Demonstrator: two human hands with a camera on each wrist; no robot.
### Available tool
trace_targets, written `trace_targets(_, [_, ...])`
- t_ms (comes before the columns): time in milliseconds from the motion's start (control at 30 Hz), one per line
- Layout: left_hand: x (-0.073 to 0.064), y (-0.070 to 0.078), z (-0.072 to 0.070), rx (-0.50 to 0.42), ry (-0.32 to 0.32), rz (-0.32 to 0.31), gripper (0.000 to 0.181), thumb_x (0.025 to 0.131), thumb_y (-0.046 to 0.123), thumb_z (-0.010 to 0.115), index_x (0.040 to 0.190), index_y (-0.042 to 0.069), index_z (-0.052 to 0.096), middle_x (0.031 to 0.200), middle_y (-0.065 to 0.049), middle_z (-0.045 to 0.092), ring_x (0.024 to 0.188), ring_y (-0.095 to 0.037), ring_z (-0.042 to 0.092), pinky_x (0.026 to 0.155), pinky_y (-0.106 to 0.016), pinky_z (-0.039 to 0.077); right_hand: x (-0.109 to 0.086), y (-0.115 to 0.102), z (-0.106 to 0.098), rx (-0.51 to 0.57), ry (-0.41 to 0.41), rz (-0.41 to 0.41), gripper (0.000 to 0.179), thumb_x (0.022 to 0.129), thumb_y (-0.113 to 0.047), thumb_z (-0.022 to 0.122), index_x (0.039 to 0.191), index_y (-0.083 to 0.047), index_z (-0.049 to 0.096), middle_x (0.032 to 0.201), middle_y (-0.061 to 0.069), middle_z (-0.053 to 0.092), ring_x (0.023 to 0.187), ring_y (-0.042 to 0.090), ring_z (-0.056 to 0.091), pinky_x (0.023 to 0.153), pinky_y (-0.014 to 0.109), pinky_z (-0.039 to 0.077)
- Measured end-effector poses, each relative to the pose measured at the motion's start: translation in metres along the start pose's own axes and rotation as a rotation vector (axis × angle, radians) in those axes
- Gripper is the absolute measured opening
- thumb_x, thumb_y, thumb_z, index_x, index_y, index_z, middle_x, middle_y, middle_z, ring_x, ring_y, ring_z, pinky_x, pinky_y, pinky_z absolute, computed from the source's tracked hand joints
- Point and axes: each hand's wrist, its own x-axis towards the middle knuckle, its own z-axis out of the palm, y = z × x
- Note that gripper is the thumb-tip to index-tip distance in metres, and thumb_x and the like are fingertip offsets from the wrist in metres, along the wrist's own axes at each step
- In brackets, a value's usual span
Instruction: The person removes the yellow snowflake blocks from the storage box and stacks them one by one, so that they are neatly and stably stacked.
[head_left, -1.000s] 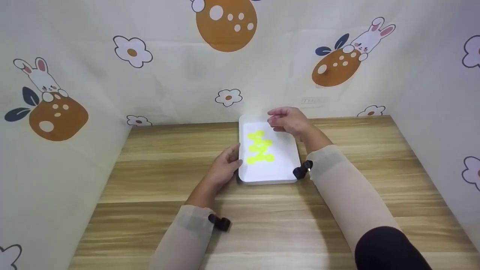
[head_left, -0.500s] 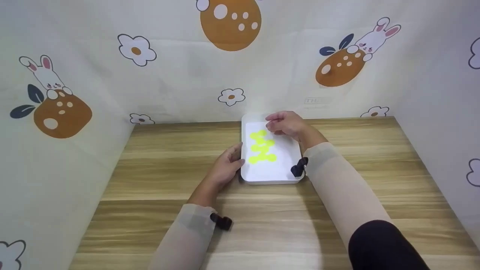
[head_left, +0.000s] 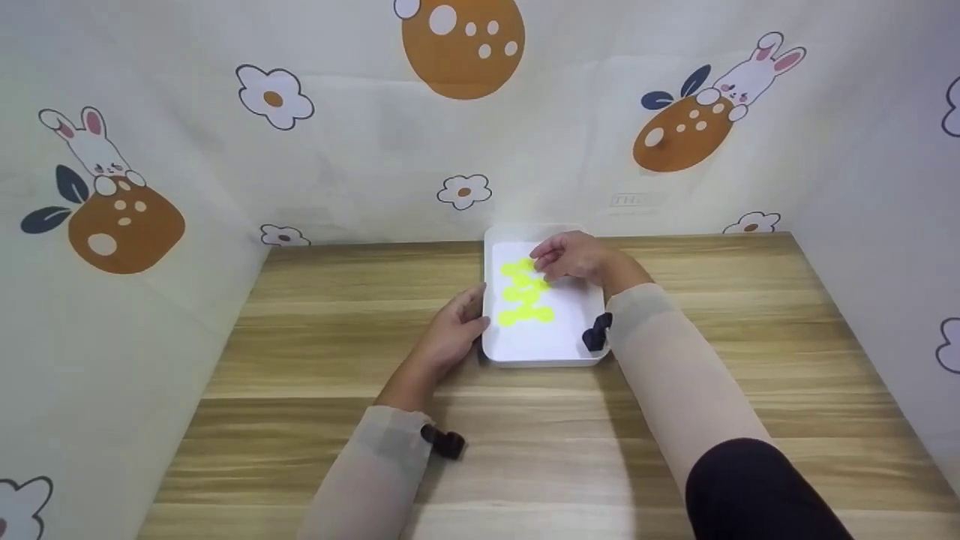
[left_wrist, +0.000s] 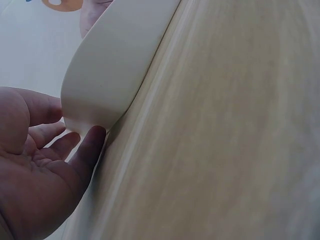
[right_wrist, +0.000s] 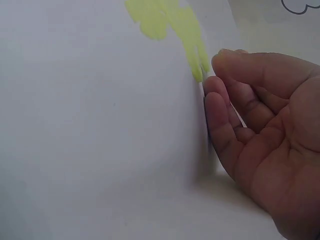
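Note:
A shallow white tray [head_left: 517, 348] lies on the wooden table, with a cluster of bright yellow, round-lobed pieces [head_left: 523, 296] on its floor. My left hand [head_left: 452, 330] rests against the tray's left side. In the left wrist view, the fingertips [left_wrist: 96, 131] touch the outer wall of the tray [left_wrist: 115, 65], fingers relaxed. Over the tray's upper right part is my right hand [head_left: 574, 256], its fingers loosely bent. The right wrist view shows the thumb and fingertips of the right hand [right_wrist: 260, 110] right beside the lower end of the yellow pieces [right_wrist: 192, 45], nothing visibly gripped.
The wood-grain table [head_left: 337, 322] extends on both sides and in front of the tray. A printed cloth [head_left: 360, 165] with rabbits and flowers rises close behind the tray and along both sides. Small black devices [head_left: 444, 442] are worn at the wrists.
My right hand has moved down and slightly left, from the tray's far edge to the top of the yellow cluster. The left hand stays at the tray's side; the head view has shifted slightly.

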Motion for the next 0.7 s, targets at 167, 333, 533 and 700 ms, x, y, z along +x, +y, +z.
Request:
trace_targets(167, [-0.0003, -0.0002, 0.0003, 0.012, 0.003, 0.005, 0.062, 0.107, 0.008, 0.059, 0.165, 0.018, 0.042, 0.174, -0.01, 0.039, 0.164, -0.027, 0.033, 0.135, -0.045, 0.029, 0.0016, 0.0015, 0.0017, -0.101, -0.031, 0.015, 0.049, 0.088, 0.009, 0.077, 0.132, -0.013, 0.071, 0.125, 0.008, 0.069, 0.112, 0.022, 0.059, 0.102, 0.029, 0.052])
trace_targets(333, [-0.0016, -0.0005, -0.0004, -0.023, -0.028, 0.05, 0.064, 0.107, 0.004, 0.057, 0.167, 0.014, 0.038, 0.175, -0.012, 0.036, 0.164, -0.028, 0.032, 0.135, -0.045, 0.029, -0.0001, 0.0034, 0.0021, -0.169, -0.053, -0.021, 0.053, 0.084, 0.011, 0.079, 0.132, -0.011, 0.069, 0.125, 0.007, 0.069, 0.112, 0.021, 0.059, 0.1, 0.027, 0.053])
trace_targets(533, [-0.0001, -0.0014, 0.0003, -0.037, -0.031, 0.057, 0.064, 0.107, 0.002, 0.055, 0.167, 0.012, 0.036, 0.175, -0.013, 0.035, 0.165, -0.028, 0.031, 0.135, -0.044, 0.03, -0.0019, 0.0043, 0.0036, -0.194, -0.048, -0.023, 0.054, 0.083, 0.012, 0.08, 0.13, -0.013, 0.071, 0.124, 0.005, 0.068, 0.113, 0.021, 0.057, 0.099, 0.027, 0.053])
trace_targets(700, [0.0016, -0.0025, 0.0005, -0.025, -0.022, 0.055, 0.064, 0.107, 0.001, 0.054, 0.167, 0.011, 0.036, 0.175, -0.013, 0.033, 0.165, -0.028, 0.03, 0.136, -0.043, 0.028, -0.0018, 0.0034, 0.0052, -0.243, -0.045, -0.022, 0.052, 0.084, 0.009, 0.081, 0.129, -0.015, 0.071, 0.123, 0.004, 0.067, 0.113, 0.022, 0.056, 0.1, 0.029, 0.052])
